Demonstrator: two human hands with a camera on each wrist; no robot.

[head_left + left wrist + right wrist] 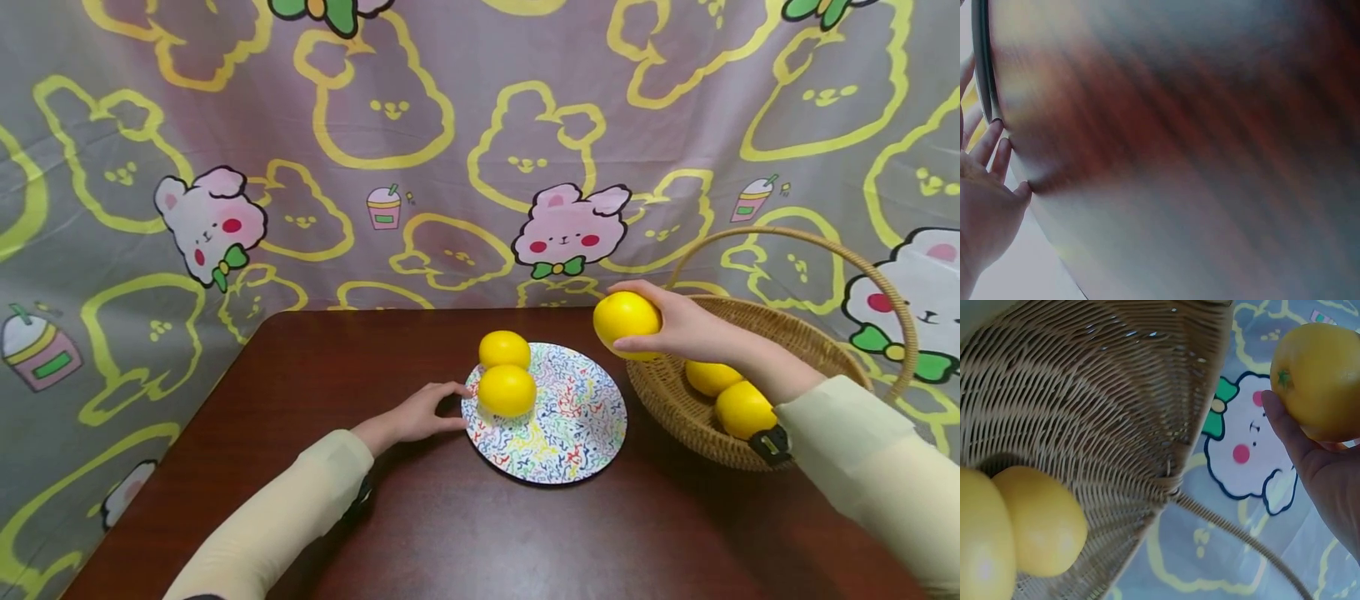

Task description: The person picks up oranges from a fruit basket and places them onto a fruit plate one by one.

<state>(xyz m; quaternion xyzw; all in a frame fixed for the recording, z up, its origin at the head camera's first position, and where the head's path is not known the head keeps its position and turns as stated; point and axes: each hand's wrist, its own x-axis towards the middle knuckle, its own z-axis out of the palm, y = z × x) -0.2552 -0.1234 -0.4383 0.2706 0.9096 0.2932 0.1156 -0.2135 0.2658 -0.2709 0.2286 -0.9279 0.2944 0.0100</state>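
Observation:
My right hand [671,321] grips a yellow citrus fruit [627,322] by its right side, above the left rim of a wicker basket [667,400]. Its green stem end [1284,378] shows in the right wrist view. At the left edge of a round plate [577,417] with colourful squiggles, my left hand [420,414] has thumb and fingers spread apart, tips right at the rim. Some left fingertips [1002,150] rest on the table beside the plate's dark edge. On the plate's left part, one yellow fruit [504,350] sits behind another yellow fruit [507,391].
Inside the basket lie two more yellow fruits [712,377], partly covered by my right forearm. A tall arched handle [862,262] rises over the basket. The dark brown table [360,350] ends at a patterned curtain [435,108] behind.

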